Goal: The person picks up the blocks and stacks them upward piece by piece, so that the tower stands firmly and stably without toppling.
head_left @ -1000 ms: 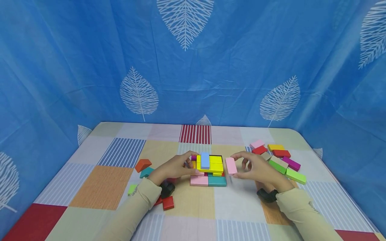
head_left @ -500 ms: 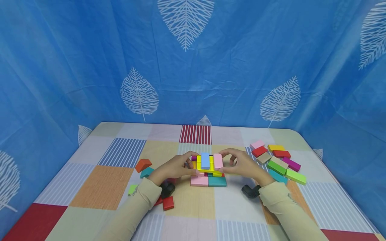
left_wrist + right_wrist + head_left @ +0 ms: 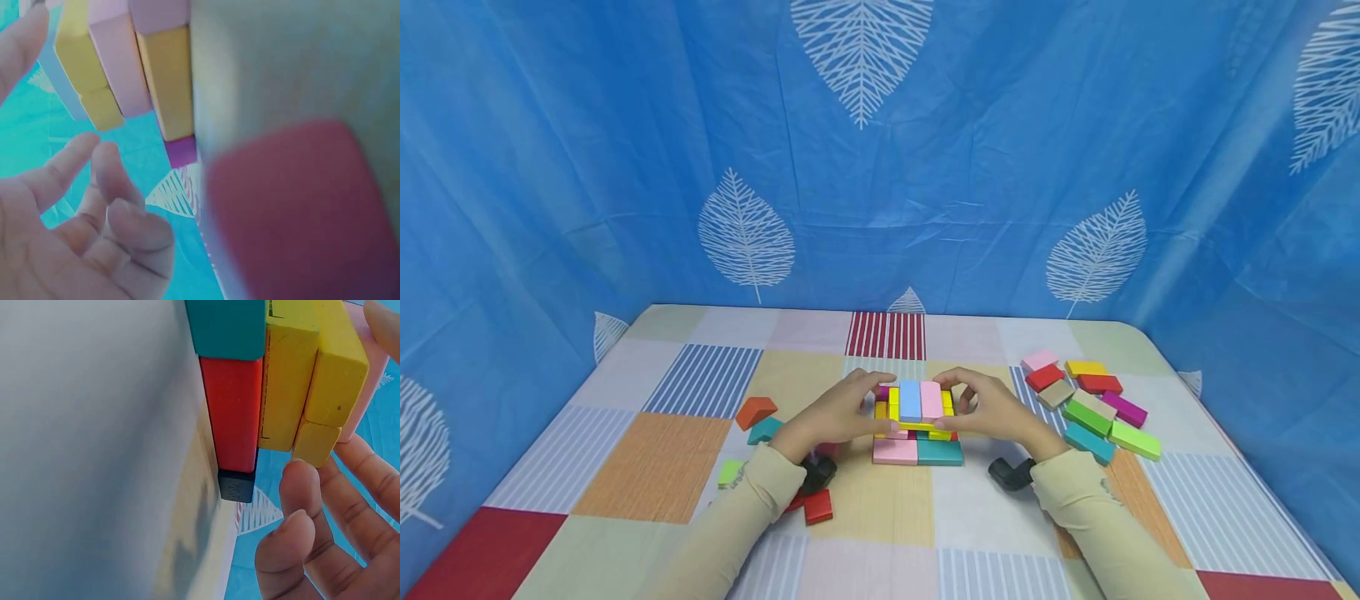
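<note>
A stepped stack of wooden blocks stands mid-table, with pink (image 3: 895, 452) and teal (image 3: 940, 452) blocks at its front base. On top, a blue block (image 3: 910, 402) and a pink block (image 3: 931, 402) lie side by side across yellow blocks (image 3: 340, 369). My right hand (image 3: 992, 408) pinches the pink block by its near and far ends, thumb in front. My left hand (image 3: 835, 410) stands at the stack's left side, thumb and index finger spread near the blue block's ends. In the left wrist view, a small gap shows between its index fingertip (image 3: 87, 142) and the blocks.
Loose blocks lie on the right, among them green (image 3: 1087, 418), teal (image 3: 1089, 443) and purple (image 3: 1125, 408). Orange (image 3: 756, 411), teal (image 3: 765, 429), lime (image 3: 729, 472) and red (image 3: 818, 506) pieces lie around the left forearm. A blue leaf-print curtain (image 3: 925, 167) hangs behind the table.
My right hand has brought the pink block leftward from beside the stack onto its top, up against the blue block. The left hand's index finger has lifted slightly.
</note>
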`<state>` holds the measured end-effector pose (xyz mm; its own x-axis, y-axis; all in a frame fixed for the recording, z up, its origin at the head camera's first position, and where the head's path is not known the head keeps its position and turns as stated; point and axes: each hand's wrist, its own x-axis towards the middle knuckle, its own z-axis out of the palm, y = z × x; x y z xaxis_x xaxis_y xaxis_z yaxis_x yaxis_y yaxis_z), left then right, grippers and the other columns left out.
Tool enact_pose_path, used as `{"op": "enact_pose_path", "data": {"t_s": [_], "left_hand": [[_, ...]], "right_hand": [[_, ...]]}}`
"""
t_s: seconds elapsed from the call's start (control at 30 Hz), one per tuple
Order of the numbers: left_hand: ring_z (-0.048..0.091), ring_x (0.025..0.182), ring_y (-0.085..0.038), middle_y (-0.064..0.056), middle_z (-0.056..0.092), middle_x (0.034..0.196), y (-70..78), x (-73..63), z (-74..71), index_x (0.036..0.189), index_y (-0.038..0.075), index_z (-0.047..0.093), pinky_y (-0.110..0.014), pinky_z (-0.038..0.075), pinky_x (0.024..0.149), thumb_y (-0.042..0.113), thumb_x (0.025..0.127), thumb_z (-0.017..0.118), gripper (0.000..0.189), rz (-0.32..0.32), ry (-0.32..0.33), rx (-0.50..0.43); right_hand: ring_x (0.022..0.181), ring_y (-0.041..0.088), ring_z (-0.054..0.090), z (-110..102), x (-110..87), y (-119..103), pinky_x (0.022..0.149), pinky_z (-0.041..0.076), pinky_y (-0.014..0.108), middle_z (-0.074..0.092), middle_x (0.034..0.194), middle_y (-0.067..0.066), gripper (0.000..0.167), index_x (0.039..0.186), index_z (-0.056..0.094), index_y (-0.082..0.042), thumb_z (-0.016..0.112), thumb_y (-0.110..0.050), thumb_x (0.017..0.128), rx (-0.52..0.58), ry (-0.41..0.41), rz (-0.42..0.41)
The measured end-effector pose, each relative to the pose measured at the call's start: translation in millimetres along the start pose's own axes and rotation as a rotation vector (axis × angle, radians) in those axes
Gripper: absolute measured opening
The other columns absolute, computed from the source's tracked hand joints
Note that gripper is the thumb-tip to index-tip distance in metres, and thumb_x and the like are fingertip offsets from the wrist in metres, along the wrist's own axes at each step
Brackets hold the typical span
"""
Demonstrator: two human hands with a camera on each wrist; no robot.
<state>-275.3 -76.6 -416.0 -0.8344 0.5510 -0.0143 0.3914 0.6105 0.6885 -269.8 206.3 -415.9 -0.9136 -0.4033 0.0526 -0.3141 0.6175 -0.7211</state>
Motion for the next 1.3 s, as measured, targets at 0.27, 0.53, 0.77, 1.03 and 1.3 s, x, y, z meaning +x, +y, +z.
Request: {"op": "enact_pose_path", "data": {"t_s": [0.27, 0.53, 0.77, 1.03, 1.3], "left_hand": [[0.06, 0.116, -0.027, -0.014, 0.061, 0.133, 11.1, 2.5, 3.6, 0.154, 0.009, 0.058, -0.052, 0.057, 0.102, 0.033, 0.093, 0.086, 0.071, 0.001, 0.046, 0.038], [0.06, 0.128, -0.032, -0.014, 0.061, 0.137, 14.3, 3.9, 6.9, 0.154, 0.011, 0.057, -0.057, 0.052, 0.11, 0.037, 0.093, 0.086, 0.072, -0.035, 0.054, 0.056], [0.058, 0.132, -0.033, -0.015, 0.061, 0.14, 10.9, 4.1, 7.8, 0.156, 0.01, 0.053, -0.059, 0.051, 0.111, 0.037, 0.093, 0.087, 0.077, -0.045, 0.041, 0.037], [0.058, 0.129, -0.031, -0.015, 0.06, 0.139, 7.1, 4.6, 8.8, 0.153, 0.008, 0.058, -0.057, 0.051, 0.112, 0.032, 0.092, 0.088, 0.073, -0.036, 0.04, 0.027], [0.058, 0.125, -0.031, -0.016, 0.059, 0.138, 5.5, 5.0, 8.8, 0.152, 0.007, 0.06, -0.057, 0.052, 0.111, 0.03, 0.092, 0.087, 0.07, -0.024, 0.037, 0.029]], "right_hand": [[0.093, 0.023, 0.06, 0.9, -0.1, 1.1, 0.073, 0.058, 0.029, 0.066, 0.13, 0.017, 0.062, 0.139, 0.065, -0.005, 0.093, -0.025, 0.086, 0.013, -0.01, -0.012], [0.09, 0.022, 0.06, -0.8, -1.4, 4.8, 0.072, 0.057, 0.028, 0.066, 0.131, 0.019, 0.063, 0.14, 0.064, -0.003, 0.092, -0.024, 0.087, 0.023, -0.008, -0.034], [0.094, 0.024, 0.063, -27.3, -5.9, 9.9, 0.078, 0.058, 0.03, 0.065, 0.137, 0.026, 0.071, 0.151, 0.055, 0.003, 0.086, -0.02, 0.092, 0.053, -0.029, -0.04], [0.104, 0.035, 0.068, -86.8, -32.8, 38.0, 0.083, 0.062, 0.035, 0.067, 0.133, 0.031, 0.039, 0.139, 0.064, 0.009, 0.07, -0.009, 0.105, 0.08, 0.098, 0.032], [0.111, 0.041, 0.061, -108.4, -54.6, 79.5, 0.08, 0.058, 0.026, 0.057, 0.144, 0.037, 0.035, 0.14, 0.063, 0.009, 0.061, -0.009, 0.11, -0.026, 0.27, 0.302]]}}
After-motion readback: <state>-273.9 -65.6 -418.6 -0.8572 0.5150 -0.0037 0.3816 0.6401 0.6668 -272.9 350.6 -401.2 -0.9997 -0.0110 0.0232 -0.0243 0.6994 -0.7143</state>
